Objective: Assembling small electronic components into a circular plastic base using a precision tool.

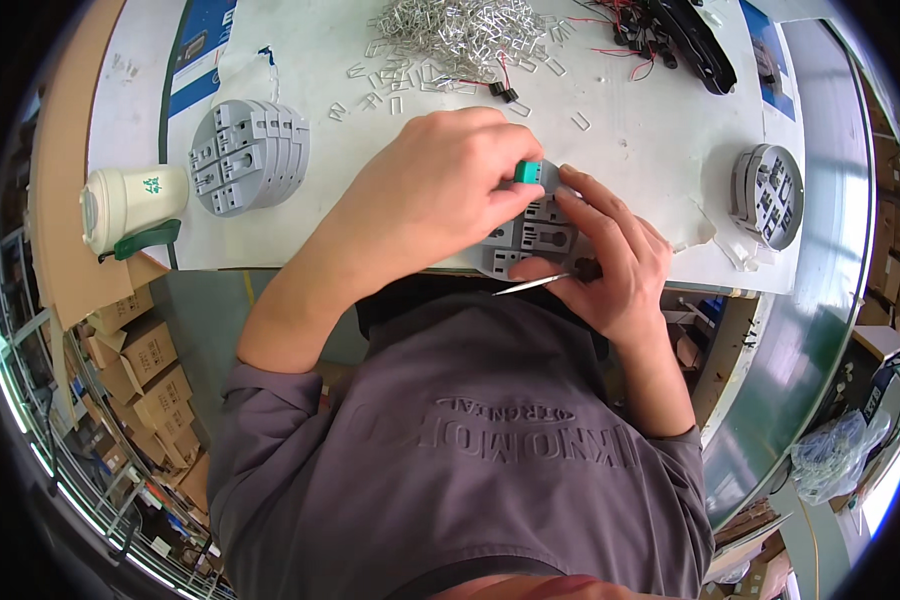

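Observation:
My left hand (pixel 445 180) pinches a small green connector block (pixel 529 172) between thumb and fingers, over the far side of a round grey plastic plate (pixel 547 238) with moulded slots. The plate lies at the table's near edge, partly hidden under both hands. My right hand (pixel 618 262) curls around the plate's right side, fingertips on its far rim and thumb at its near side. A thin, pointed metal tool (pixel 532 285) with a dark end is tucked in that hand, its tip pointing left.
Left on the table stand a stack of grey round plates (pixel 255 155) and a cream cup (pixel 140 205) with a green handle. More round plates (pixel 768 195) stand at right. At the back lie a heap of U-shaped metal clips (pixel 460 35) and dark parts with red wires (pixel 630 30).

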A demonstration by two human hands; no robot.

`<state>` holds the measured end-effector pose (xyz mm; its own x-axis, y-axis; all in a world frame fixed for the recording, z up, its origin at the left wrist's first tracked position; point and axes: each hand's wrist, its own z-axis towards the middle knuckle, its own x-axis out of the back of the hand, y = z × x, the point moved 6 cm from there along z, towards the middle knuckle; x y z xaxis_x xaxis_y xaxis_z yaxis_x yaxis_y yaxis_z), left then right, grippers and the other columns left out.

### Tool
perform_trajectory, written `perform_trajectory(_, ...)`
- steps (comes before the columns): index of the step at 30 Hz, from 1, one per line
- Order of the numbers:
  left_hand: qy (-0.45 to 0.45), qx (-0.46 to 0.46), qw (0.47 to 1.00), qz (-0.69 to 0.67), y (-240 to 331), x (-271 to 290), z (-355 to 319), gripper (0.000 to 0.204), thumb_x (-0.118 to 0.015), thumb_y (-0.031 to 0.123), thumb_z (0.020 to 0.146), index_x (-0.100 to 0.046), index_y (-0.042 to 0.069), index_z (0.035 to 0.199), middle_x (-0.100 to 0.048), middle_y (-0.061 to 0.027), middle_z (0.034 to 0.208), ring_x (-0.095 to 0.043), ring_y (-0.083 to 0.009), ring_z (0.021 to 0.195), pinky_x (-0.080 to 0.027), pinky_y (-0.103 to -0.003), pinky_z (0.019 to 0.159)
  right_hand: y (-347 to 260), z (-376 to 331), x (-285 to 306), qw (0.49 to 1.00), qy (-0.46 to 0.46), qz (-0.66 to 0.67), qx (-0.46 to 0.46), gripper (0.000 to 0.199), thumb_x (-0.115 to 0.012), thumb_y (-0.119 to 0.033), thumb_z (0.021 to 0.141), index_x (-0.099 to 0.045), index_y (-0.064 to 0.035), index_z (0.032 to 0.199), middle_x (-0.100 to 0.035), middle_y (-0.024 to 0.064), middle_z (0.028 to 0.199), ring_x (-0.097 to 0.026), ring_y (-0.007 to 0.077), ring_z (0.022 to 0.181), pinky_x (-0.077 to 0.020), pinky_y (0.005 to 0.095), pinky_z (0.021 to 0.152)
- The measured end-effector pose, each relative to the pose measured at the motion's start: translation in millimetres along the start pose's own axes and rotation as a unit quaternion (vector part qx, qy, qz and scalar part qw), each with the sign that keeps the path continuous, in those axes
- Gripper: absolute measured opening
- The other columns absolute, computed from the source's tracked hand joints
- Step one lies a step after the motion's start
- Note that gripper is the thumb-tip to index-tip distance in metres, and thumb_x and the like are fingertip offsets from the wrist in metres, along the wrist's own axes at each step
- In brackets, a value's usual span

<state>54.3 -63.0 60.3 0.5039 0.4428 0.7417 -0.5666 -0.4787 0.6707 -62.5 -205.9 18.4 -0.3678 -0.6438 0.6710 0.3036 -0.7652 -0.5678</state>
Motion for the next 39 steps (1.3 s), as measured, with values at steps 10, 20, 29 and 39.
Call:
perform_trajectory(10,0.009,-0.007,1.0,0.001,1,-16,0,0.023,-0.082,0.009,0.087,-0.075,0.001,0.108,-0.067,-0.0065,0.093,-0.059,-0.0225,0.074,-0.051,-0.035,0.072,21,74,37,0.969,-0.001,0.118,-0.218,0.021,-0.085,-0.012,0.083,-0.08,-0.0028,0.101,-0.071,0.0022,0.086,-0.048,0.0095,0.062,-0.0373,0.0226,0.057)
perform_trajectory(20,0.255,-0.134,0.953,0.097,5,-29,-28,0.038,-0.085,0.017,0.086,-0.077,0.006,0.122,-0.067,-0.0042,0.114,-0.059,-0.0208,0.093,-0.051,-0.033,0.081,30,126,-23,0.958,-0.176,0.029,-0.224,0.014,-0.083,-0.01,0.087,-0.079,-0.0009,0.097,-0.074,0.0019,0.084,-0.055,0.0095,0.068,-0.045,0.0235,0.063)
perform_trajectory(29,0.31,-0.167,0.934,0.055,4,36,-12,0.037,-0.087,0.015,0.085,-0.079,0.006,0.12,-0.071,-0.0057,0.112,-0.061,-0.0165,0.091,-0.051,-0.027,0.079,24,91,30,0.98,-0.074,0.06,-0.177,0.021,-0.085,0.001,0.082,-0.078,-0.0017,0.101,-0.076,0.0029,0.086,-0.056,0.011,0.068,-0.0466,0.0249,0.063)
perform_trajectory(39,0.074,-0.005,0.957,-0.279,-3,14,15,0.011,-0.08,0.006,0.091,-0.081,0.0,0.1,-0.072,-0.0007,0.078,-0.055,-0.0086,0.065,-0.046,-0.021,0.061,11,73,31,0.979,0.022,0.189,-0.074,0.025,-0.084,0.007,0.081,-0.078,-0.0012,0.104,-0.076,0.002,0.096,-0.054,0.0088,0.068,-0.0452,0.0229,0.063)
